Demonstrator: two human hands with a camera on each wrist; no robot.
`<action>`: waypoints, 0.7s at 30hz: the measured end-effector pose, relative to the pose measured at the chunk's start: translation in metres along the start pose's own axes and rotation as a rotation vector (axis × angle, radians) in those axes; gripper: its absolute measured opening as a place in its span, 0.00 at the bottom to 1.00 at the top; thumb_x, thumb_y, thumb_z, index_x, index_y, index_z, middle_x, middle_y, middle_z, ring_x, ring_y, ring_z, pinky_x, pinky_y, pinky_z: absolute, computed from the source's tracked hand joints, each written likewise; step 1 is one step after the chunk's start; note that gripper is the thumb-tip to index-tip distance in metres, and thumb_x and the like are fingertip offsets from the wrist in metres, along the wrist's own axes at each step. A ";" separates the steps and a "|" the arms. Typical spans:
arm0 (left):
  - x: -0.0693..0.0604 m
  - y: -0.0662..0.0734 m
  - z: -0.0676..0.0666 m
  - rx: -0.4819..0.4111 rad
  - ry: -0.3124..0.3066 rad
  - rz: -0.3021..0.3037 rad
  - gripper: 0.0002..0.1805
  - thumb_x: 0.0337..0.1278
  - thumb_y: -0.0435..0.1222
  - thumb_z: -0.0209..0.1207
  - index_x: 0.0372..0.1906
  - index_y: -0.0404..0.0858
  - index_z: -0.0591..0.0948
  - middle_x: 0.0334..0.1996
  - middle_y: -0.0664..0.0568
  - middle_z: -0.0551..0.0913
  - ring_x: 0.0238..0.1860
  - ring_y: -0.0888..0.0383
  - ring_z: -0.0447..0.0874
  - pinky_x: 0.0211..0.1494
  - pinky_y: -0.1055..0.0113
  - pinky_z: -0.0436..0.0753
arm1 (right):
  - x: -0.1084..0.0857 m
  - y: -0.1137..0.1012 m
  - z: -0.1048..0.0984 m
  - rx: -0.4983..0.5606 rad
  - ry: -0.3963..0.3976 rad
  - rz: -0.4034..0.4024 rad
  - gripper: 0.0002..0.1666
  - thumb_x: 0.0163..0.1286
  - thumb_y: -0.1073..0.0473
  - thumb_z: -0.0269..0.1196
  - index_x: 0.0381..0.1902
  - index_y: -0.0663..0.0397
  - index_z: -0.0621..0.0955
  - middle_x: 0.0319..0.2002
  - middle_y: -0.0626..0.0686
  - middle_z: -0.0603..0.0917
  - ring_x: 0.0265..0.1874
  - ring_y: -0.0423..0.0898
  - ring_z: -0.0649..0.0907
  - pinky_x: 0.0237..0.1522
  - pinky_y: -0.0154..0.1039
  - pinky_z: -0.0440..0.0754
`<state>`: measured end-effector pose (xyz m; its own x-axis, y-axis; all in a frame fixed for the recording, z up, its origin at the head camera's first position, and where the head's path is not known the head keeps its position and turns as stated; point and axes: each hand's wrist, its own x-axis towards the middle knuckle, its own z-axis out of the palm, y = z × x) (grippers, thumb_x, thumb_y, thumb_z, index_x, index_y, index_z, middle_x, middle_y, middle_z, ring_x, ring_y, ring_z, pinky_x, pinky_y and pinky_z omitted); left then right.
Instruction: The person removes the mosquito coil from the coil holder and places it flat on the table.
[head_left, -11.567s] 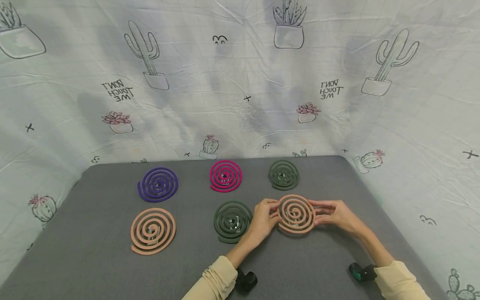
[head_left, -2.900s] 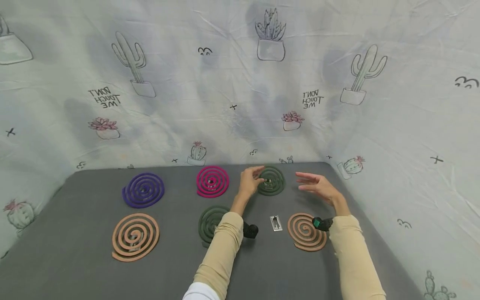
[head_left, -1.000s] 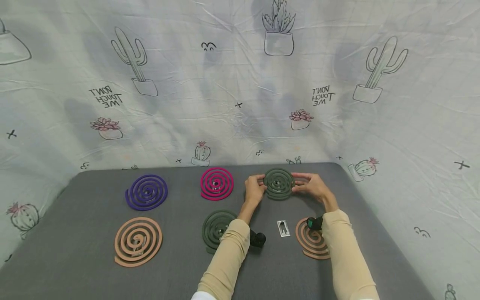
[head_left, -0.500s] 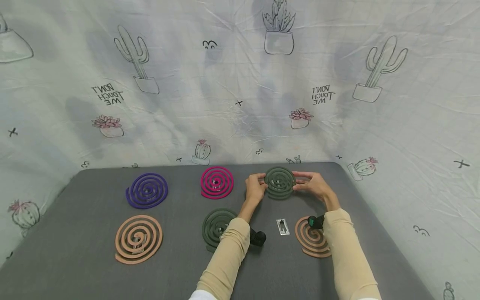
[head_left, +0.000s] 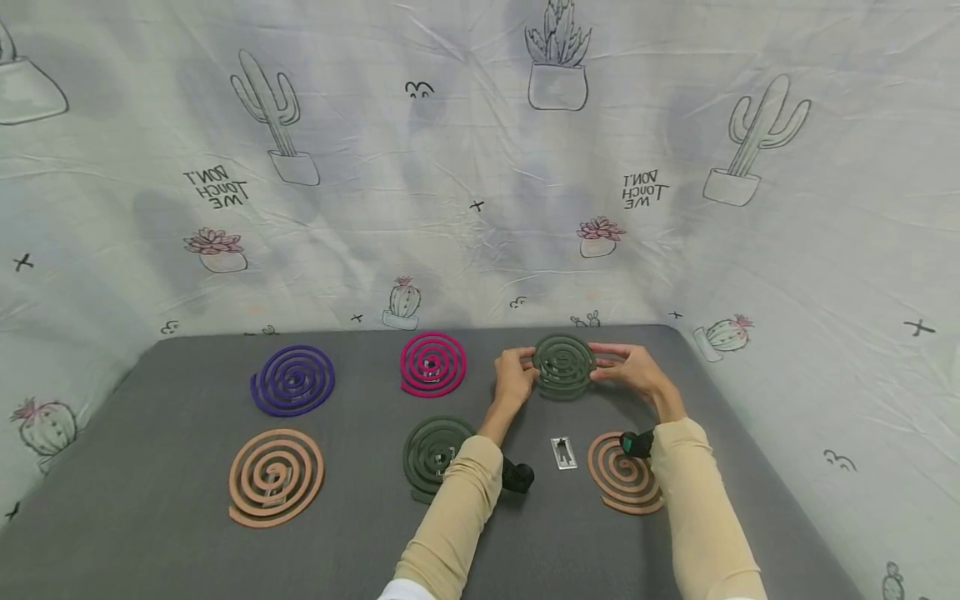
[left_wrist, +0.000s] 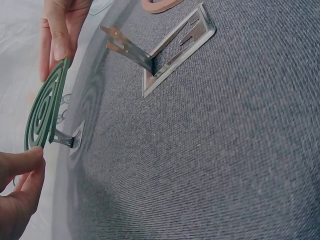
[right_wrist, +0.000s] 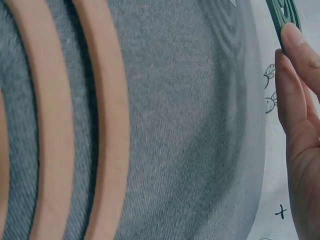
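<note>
A dark green mosquito coil (head_left: 567, 348) is held at the back right by both hands. My left hand (head_left: 513, 379) pinches its left edge and my right hand (head_left: 636, 369) its right edge. The left wrist view shows this coil raised off the table, with the upright part of a small metal stand (left_wrist: 78, 139) reaching up to its underside; whether they touch I cannot tell. Nearer me, a bare metal stand (left_wrist: 131, 52) has its prong bent up. To its right an orange coil (head_left: 611, 492) lies on the table, partly hidden by the right wrist's black device (head_left: 636, 444).
Leftward on the grey table (head_left: 360, 542) are a pink coil (head_left: 432, 337), a purple coil (head_left: 330, 379), another orange coil (head_left: 318, 479) and a second green coil (head_left: 411, 458), partly behind the left sleeve (head_left: 457, 508). A cactus-print cloth (head_left: 480, 250) encloses the back and sides.
Earlier both hands held the right orange coil; it now lies right of its bare stand. The hands have since gripped the back green coil, which has shifted slightly right in the last half second.
</note>
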<state>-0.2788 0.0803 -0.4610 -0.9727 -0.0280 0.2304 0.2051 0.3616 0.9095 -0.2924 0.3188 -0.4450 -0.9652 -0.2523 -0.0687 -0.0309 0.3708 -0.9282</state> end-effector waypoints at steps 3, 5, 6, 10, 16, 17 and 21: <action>0.000 0.002 0.001 -0.005 -0.011 0.005 0.19 0.61 0.13 0.67 0.57 0.20 0.87 0.53 0.29 0.90 0.52 0.37 0.94 0.50 0.57 0.95 | -0.002 0.001 -0.003 -0.002 -0.005 -0.007 0.39 0.73 0.74 0.70 0.78 0.76 0.70 0.78 0.76 0.68 0.76 0.75 0.72 0.56 0.33 0.90; 0.000 0.003 0.002 -0.014 -0.023 0.000 0.19 0.62 0.14 0.67 0.57 0.20 0.87 0.55 0.28 0.90 0.53 0.36 0.93 0.51 0.57 0.95 | -0.003 0.002 -0.005 -0.001 -0.006 -0.009 0.39 0.73 0.74 0.70 0.78 0.77 0.70 0.78 0.76 0.68 0.76 0.75 0.72 0.56 0.33 0.90; 0.000 0.004 0.002 -0.019 -0.029 -0.006 0.19 0.62 0.14 0.67 0.58 0.20 0.87 0.55 0.28 0.90 0.53 0.36 0.93 0.51 0.57 0.95 | -0.003 0.002 -0.006 -0.002 -0.007 -0.009 0.39 0.73 0.74 0.70 0.78 0.77 0.69 0.78 0.76 0.68 0.76 0.75 0.72 0.56 0.32 0.90; -0.001 0.007 0.006 -0.027 -0.040 -0.020 0.19 0.62 0.14 0.67 0.58 0.20 0.87 0.56 0.28 0.89 0.54 0.36 0.93 0.52 0.57 0.95 | -0.005 0.004 -0.010 0.007 0.000 0.007 0.40 0.73 0.73 0.71 0.78 0.76 0.69 0.79 0.76 0.67 0.77 0.75 0.72 0.57 0.32 0.90; -0.002 0.009 0.013 -0.031 -0.037 0.008 0.18 0.61 0.14 0.68 0.57 0.19 0.87 0.55 0.29 0.90 0.53 0.36 0.93 0.52 0.56 0.95 | -0.010 0.005 -0.017 -0.001 0.020 0.023 0.40 0.72 0.73 0.71 0.77 0.76 0.70 0.78 0.76 0.69 0.76 0.74 0.73 0.56 0.30 0.89; -0.002 0.009 0.014 -0.028 -0.033 0.016 0.18 0.61 0.14 0.68 0.56 0.19 0.87 0.54 0.29 0.90 0.53 0.36 0.94 0.52 0.56 0.95 | -0.011 0.005 -0.017 -0.004 0.022 0.024 0.39 0.72 0.73 0.71 0.77 0.76 0.71 0.78 0.75 0.69 0.76 0.74 0.73 0.57 0.30 0.89; -0.001 0.009 0.019 -0.043 -0.028 0.034 0.18 0.60 0.14 0.69 0.55 0.18 0.87 0.53 0.28 0.90 0.51 0.36 0.94 0.51 0.58 0.95 | -0.013 0.006 -0.022 -0.012 0.032 0.030 0.39 0.72 0.73 0.71 0.77 0.76 0.71 0.78 0.75 0.68 0.76 0.74 0.72 0.57 0.29 0.89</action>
<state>-0.2780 0.1014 -0.4598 -0.9676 0.0097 0.2524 0.2420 0.3218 0.9153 -0.2854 0.3436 -0.4417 -0.9736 -0.2120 -0.0843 -0.0048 0.3886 -0.9214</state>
